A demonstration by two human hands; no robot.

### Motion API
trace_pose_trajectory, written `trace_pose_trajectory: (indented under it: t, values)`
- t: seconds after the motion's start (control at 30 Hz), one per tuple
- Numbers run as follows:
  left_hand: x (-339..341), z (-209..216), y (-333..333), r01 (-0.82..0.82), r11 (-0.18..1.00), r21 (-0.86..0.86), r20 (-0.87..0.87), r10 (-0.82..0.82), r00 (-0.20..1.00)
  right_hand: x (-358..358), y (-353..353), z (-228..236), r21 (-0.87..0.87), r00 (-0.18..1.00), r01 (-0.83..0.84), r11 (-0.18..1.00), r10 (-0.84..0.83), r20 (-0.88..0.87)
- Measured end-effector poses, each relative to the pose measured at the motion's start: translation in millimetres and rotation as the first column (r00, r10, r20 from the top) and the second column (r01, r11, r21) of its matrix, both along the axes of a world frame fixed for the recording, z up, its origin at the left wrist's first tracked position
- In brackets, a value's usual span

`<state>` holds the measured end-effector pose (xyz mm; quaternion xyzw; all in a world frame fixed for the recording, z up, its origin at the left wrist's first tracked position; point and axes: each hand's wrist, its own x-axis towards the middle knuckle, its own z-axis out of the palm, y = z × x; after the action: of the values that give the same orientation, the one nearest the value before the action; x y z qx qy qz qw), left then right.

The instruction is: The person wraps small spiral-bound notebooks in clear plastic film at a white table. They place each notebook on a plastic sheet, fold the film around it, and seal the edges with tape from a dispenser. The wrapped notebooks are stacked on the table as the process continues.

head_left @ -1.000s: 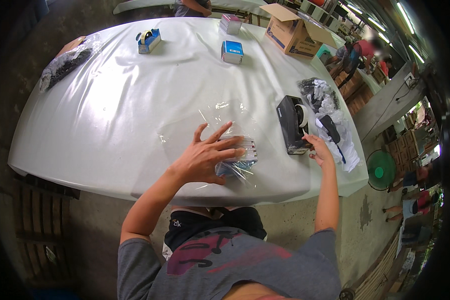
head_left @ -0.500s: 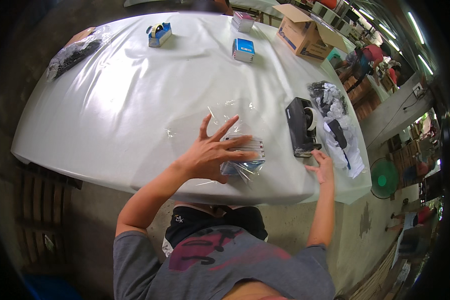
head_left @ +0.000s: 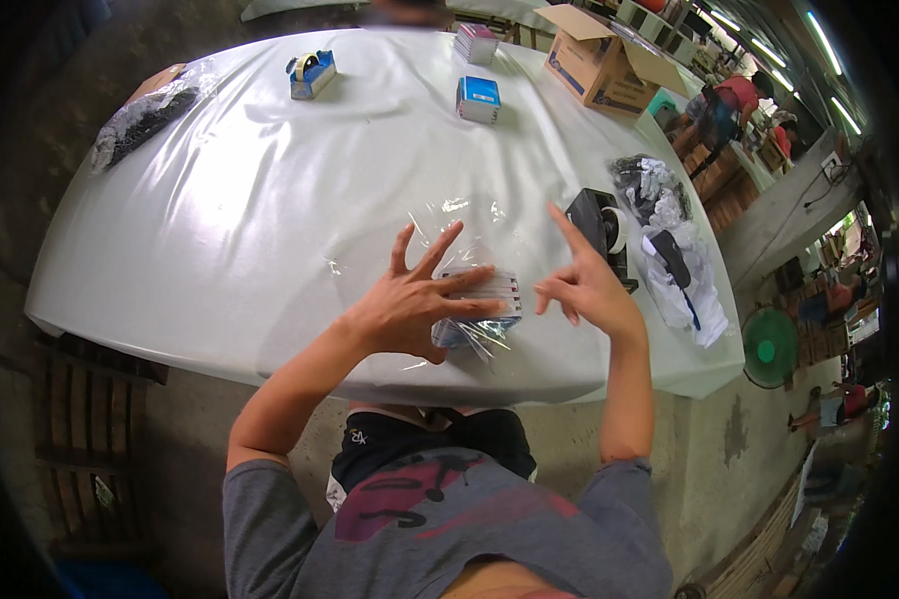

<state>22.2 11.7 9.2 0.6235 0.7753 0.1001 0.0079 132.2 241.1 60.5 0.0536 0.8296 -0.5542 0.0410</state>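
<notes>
My left hand (head_left: pixel 410 299) holds down a small stack of thin white-edged boxes (head_left: pixel 484 290) on the white-covered table. Its fingers are spread, two lying across the stack, with the thumb by the near side. Clear plastic film (head_left: pixel 474 344) wraps the stack and sticks up in creases. To the right, my right hand (head_left: pixel 589 290) hangs between the stack and a black tape dispenser (head_left: pixel 594 225) with a roll in it. One finger stretches out; thumb and another finger curl toward each other. Anything thin between them is too small to make out.
Toward the back are a blue-topped stack (head_left: pixel 479 95), a pinkish-topped stack (head_left: pixel 475 45), a blue tape dispenser (head_left: pixel 313 75) and an open cardboard carton (head_left: pixel 599 70). Crumpled plastic (head_left: pixel 704 299) lies at the right edge, a dark bundle in plastic (head_left: pixel 145 125) far left. A person (head_left: pixel 734 105) bends beyond the table.
My right hand has moved from the cutting end of the black dispenser leftward toward the wrapped stack. My left hand stays on the stack. The whole view has shifted slightly.
</notes>
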Motion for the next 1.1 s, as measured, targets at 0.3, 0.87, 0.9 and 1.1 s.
trace_pose_trajectory:
  t: [0.3,0.87,0.9,1.1]
  values:
    - [-3,1,0,0.028,0.999,-0.033,-0.032,-0.029,0.999,-65,-12,-20,0.652,0.982,-0.186,0.735,0.112,0.154]
    - [1,-20,0,-0.071,0.996,0.047,0.178,0.061,0.982,-4,-32,-83,0.491,0.684,0.187,0.851,0.246,-0.687]
    - [1,-21,2,-0.075,0.996,0.058,0.195,0.062,0.979,-6,-35,-85,0.357,0.652,0.19,0.915,0.154,-0.742]
    - [5,-35,8,-0.169,0.959,0.227,0.274,0.104,0.956,-9,-36,-59,0.262,0.545,0.318,0.911,0.05,-0.837]
